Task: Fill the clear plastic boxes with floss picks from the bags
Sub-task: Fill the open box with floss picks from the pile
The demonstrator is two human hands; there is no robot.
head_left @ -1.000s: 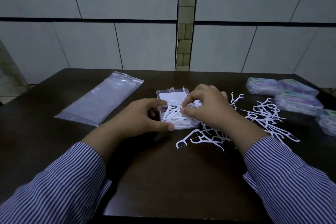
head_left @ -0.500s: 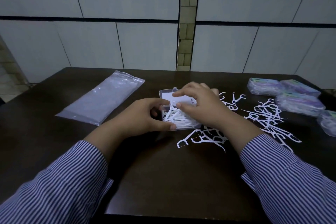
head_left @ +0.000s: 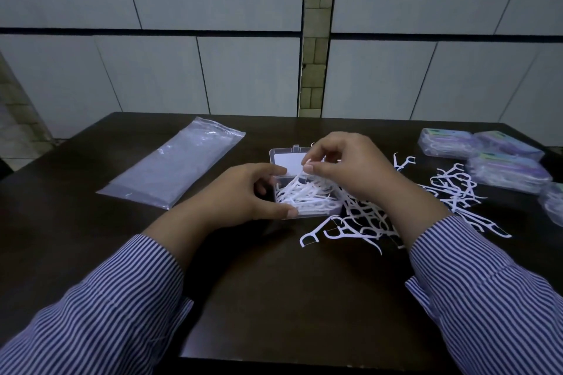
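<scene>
At the middle of the table, head view: the left hand steadies the open clear box, its grip curled round the near-left corner. The right hand, flat over the floss picks half a second ago, has lifted, pinching one pick's end; filling seems nearly done, loose picks left beside.

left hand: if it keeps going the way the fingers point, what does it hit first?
The left hand points right, fingers curled round the near-left corner of the open clear box. It already touches that box; further on lies the heap of floss picks inside. Depth is hard to judge.
</scene>
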